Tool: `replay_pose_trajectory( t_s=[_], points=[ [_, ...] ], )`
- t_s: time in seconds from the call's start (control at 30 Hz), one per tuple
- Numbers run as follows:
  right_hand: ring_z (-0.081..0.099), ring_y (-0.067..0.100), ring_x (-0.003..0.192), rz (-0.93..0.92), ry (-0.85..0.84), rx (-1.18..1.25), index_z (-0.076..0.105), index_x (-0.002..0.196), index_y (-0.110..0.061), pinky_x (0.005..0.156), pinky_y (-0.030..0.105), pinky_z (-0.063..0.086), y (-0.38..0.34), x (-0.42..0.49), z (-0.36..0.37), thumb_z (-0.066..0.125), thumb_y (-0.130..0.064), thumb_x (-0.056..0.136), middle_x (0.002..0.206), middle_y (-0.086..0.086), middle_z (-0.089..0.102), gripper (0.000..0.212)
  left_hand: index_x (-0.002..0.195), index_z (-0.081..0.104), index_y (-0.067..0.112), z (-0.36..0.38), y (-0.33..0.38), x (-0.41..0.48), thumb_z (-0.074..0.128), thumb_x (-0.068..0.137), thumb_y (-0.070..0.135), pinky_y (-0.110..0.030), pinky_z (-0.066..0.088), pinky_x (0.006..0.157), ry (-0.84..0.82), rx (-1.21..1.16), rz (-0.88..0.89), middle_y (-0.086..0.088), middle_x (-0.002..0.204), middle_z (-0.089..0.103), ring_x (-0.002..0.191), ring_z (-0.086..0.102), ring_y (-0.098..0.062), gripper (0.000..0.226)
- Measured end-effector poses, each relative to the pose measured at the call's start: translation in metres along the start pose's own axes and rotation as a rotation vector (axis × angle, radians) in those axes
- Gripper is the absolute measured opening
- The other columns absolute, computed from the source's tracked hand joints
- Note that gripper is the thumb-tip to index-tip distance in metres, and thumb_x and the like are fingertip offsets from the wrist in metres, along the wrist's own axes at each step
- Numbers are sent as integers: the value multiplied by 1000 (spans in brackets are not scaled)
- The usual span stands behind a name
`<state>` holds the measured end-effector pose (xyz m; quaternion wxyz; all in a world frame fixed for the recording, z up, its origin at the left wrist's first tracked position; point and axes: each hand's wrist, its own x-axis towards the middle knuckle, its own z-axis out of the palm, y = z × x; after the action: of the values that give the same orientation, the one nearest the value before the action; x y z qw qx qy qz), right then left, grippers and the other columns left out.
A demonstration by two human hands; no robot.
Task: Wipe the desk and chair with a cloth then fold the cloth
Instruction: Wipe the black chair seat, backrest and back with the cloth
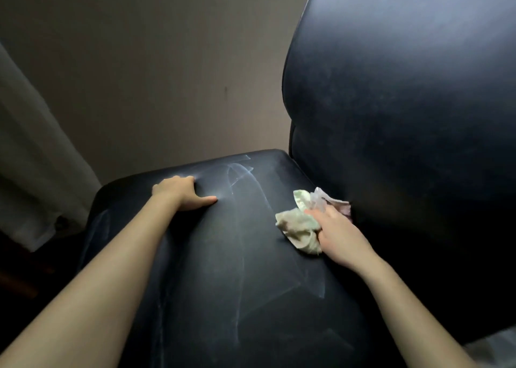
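Right hand [337,236] is gripping the cloth [298,228]: fingers are curling round a crumpled wad and pressing it onto the seat [223,284], on its right side, just short of the crease under the backrest [405,102]. Left hand [181,193] is holding nothing; it is lying spread on the seat, further out and well apart from the cloth, thumb pointing toward the middle, fingertips digging into the padding, likely bracing the chair [363,172]. Progress, judged: the chair stage is running. Pale streaks [245,180] are crossing the seat from the near part to the far edge, so much of it is looking wiped already. The strip by the crease is being worked on now. The backrest is showing a dusty haze and no streaks, so it is probably waiting its turn. The desk is not appearing in view, so its state cannot be told. The cloth is sitting bunched, not folded, so folding is remaining as the last step. Beyond the seat edge a plain wall [153,74] is showing, with a curtain [33,158] hanging at far left.
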<state>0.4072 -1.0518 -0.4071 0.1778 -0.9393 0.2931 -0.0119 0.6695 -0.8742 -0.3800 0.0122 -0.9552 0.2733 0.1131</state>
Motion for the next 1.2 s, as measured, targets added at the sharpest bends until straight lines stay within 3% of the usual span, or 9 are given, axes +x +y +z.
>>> replay_pose_trajectory(
  t_s=[0.1, 0.23, 0.43, 0.63, 0.9, 1.2],
  points=[
    [29, 15, 136, 50, 21, 48, 39, 140, -37, 102, 31, 36, 7, -46, -1, 36, -7, 90, 150, -10, 28, 59, 139, 41, 26, -2, 1, 0, 47, 71, 81, -38, 41, 101, 4, 2, 14, 0, 142, 46, 128, 46, -25, 87],
    [33, 16, 133, 80, 27, 48, 41, 138, -39, 99, 33, 40, 9, -54, -5, 36, -7, 90, 150, -14, 28, 57, 139, 41, 28, -2, 1, 0, 46, 69, 82, -40, 41, 102, 5, -5, 22, 0, 142, 46, 128, 46, -25, 89],
    [36, 26, 129, 74, 32, 17, 45, 135, -33, 96, 40, 43, 9, -11, -3, 34, -8, 90, 149, -5, 31, 52, 135, 46, 28, -3, 1, 2, 49, 67, 82, -37, 44, 98, 10, -13, 19, 1, 137, 50, 124, 49, -25, 87],
    [23, 25, 141, 17, 30, 13, 43, 138, -34, 100, 41, 39, -1, 59, 2, 38, -9, 91, 158, -5, 13, 53, 131, 49, 27, 0, -3, 3, 47, 67, 82, -37, 46, 95, 24, -8, 9, 0, 133, 54, 120, 52, -24, 85],
    [33, 28, 133, 3, 1, 20, 47, 136, -29, 100, 41, 39, -6, 94, -2, 36, -6, 92, 154, -6, 24, 51, 129, 49, 25, 1, -6, -1, 44, 72, 81, -31, 44, 77, 52, 42, -41, -2, 126, 57, 115, 53, -24, 81],
    [36, 27, 133, -63, -72, -1, 46, 136, -34, 101, 44, 40, -16, 118, -6, 37, -7, 92, 152, -4, 30, 52, 126, 50, 24, 1, -9, -22, 40, 74, 81, -31, 45, 78, 61, 102, -105, -1, 122, 60, 113, 55, -24, 78]
  ],
)
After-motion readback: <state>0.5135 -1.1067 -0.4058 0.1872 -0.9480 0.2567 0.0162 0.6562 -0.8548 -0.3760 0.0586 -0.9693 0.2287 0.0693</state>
